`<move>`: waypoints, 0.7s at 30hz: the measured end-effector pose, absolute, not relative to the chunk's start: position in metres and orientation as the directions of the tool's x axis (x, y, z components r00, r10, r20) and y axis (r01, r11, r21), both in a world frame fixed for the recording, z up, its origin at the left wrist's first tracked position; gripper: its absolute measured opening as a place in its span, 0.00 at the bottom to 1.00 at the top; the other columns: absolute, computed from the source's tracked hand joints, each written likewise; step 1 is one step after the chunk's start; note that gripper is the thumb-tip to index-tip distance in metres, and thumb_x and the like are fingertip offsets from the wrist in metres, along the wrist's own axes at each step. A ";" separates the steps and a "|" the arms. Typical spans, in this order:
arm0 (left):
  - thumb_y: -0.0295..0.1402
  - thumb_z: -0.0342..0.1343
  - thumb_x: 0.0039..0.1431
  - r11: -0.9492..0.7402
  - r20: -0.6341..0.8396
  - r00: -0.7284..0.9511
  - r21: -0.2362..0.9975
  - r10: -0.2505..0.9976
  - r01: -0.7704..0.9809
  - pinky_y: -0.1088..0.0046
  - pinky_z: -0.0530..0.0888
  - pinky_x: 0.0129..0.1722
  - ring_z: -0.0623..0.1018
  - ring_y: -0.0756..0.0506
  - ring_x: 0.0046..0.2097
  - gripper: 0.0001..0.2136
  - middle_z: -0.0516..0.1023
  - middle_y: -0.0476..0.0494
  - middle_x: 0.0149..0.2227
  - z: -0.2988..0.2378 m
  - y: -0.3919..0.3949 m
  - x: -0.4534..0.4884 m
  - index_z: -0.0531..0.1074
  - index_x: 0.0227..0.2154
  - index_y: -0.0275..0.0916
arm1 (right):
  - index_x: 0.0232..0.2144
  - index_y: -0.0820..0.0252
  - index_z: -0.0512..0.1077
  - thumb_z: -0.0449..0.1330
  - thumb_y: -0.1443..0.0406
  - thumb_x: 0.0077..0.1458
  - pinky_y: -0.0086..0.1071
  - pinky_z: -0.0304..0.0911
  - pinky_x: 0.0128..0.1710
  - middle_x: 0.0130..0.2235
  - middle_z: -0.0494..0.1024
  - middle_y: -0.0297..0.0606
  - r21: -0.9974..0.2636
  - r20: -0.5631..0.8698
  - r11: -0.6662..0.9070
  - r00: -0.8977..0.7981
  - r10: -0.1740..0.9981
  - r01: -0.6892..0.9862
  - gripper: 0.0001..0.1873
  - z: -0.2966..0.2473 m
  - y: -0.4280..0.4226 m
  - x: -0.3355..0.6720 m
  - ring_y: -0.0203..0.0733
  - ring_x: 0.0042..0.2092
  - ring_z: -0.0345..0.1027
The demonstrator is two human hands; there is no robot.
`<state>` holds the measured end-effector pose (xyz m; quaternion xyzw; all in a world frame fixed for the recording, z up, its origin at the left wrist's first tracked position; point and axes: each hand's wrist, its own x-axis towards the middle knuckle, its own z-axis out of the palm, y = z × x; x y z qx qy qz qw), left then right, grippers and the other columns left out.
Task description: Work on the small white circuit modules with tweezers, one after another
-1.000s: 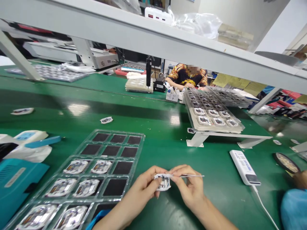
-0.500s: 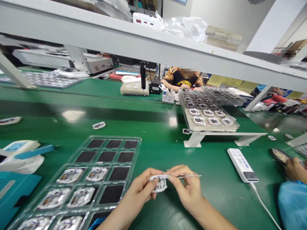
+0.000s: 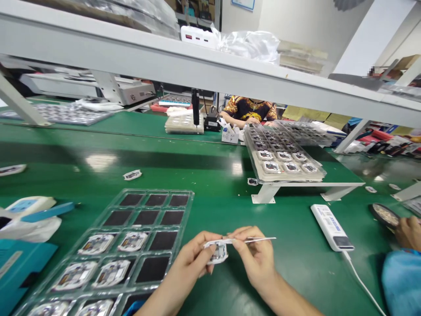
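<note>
My left hand (image 3: 194, 259) pinches a small white-framed electronic housing (image 3: 219, 253) with circuit parts inside, tilted above the green bench. In my right hand (image 3: 255, 250) is a thin pair of metal tweezers (image 3: 268, 238), gripped between thumb and fingers. The tweezers' back end sticks out to the right. Their tips lie at the housing's upper edge, partly hidden by my fingers. To the left of my hands lies a clear compartment tray (image 3: 191, 202). Its nearer left and middle pockets hold several similar housings (image 3: 112, 273); other pockets show dark bottoms.
Stacked trays of housings (image 3: 289, 175) stand on a low riser (image 3: 266, 193). A white device (image 3: 332, 228) with a cable lies right of my hands, near another person's hand (image 3: 409, 232). A shelf beam (image 3: 210, 66) crosses above. Loose housings (image 3: 132, 175) dot the bench (image 3: 210, 175).
Both hands stay nearly in place on the housing and tweezers. The tweezers' two arms, seen apart before, now look closer together. The view has shifted slightly.
</note>
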<state>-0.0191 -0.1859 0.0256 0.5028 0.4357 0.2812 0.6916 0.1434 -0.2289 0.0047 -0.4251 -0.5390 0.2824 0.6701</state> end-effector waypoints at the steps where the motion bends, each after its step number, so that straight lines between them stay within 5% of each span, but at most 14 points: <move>1: 0.46 0.62 0.53 0.339 -0.322 0.461 0.940 0.827 0.048 0.77 0.59 0.24 0.66 0.51 0.24 0.15 0.71 0.53 0.23 0.026 -0.186 -0.019 0.76 0.36 0.39 | 0.35 0.57 0.74 0.61 0.69 0.60 0.35 0.76 0.38 0.34 0.83 0.39 -0.869 0.492 0.486 0.255 0.832 0.092 0.02 0.005 -0.229 0.143 0.43 0.39 0.80; 10: 0.42 0.62 0.54 0.375 -0.330 0.445 0.927 0.833 -0.015 0.78 0.61 0.25 0.66 0.52 0.25 0.12 0.71 0.54 0.24 0.024 -0.187 -0.017 0.76 0.34 0.39 | 0.36 0.55 0.75 0.62 0.75 0.56 0.41 0.75 0.47 0.34 0.84 0.36 -0.779 0.621 0.575 0.180 0.763 0.248 0.10 0.007 -0.230 0.142 0.42 0.37 0.81; 16: 0.41 0.62 0.54 0.406 -0.333 0.429 0.909 0.840 -0.090 0.80 0.61 0.25 0.65 0.52 0.26 0.11 0.73 0.53 0.25 0.019 -0.186 -0.016 0.75 0.31 0.39 | 0.36 0.54 0.77 0.64 0.75 0.55 0.39 0.76 0.46 0.35 0.85 0.37 -0.809 0.588 0.566 0.203 0.783 0.157 0.11 0.004 -0.230 0.141 0.43 0.40 0.80; 21: 0.41 0.62 0.55 0.341 -0.280 0.519 0.940 0.808 -0.023 0.78 0.65 0.28 0.69 0.51 0.29 0.12 0.74 0.51 0.30 0.025 -0.185 -0.020 0.76 0.38 0.40 | 0.34 0.53 0.78 0.65 0.75 0.54 0.38 0.75 0.47 0.34 0.85 0.35 -0.841 0.541 0.526 0.221 0.811 0.126 0.10 0.006 -0.228 0.144 0.42 0.38 0.80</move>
